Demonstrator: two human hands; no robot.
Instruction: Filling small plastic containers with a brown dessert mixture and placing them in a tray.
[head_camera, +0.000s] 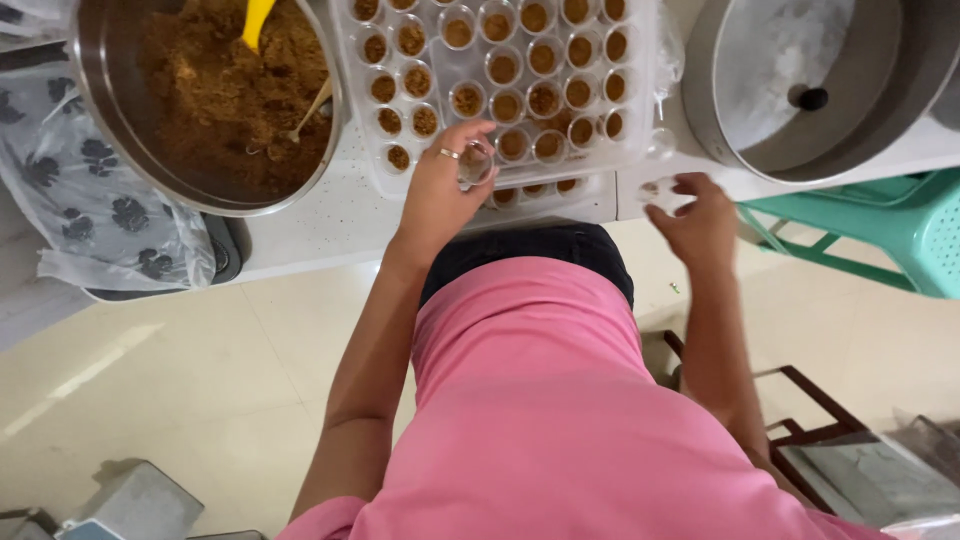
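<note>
Left hand (440, 190) has its fingers curled round a small clear cup (476, 163) with a bit of brown stuff in it. It holds the cup at the near edge of the clear tray (640, 80), just beside the other little cups (520, 75). A ring sits on one finger.

Right hand (700, 215) is over by the edge of the white bench (300, 235), near the empty metal bowl (740, 140). Its fingers pinch something small and see-through (662, 192), maybe a lid, but it is too blurry to be sure.

What could go wrong? The cup is tiny and open on top. If the hand tips it, the brown crumbs could spill on the bench or the floor. The tray is packed tight, so a bump could knock over the cups next to it.

Both arms reach forward from a pink shirt. The left arm is nearly straight, its wrist bent up a bit. The right arm angles out to the side.

A big metal bowl (120, 130) of brown mix (220, 100) sits to the left, with a yellow tool (257, 20) and a spoon (308, 112) stuck in it.
</note>
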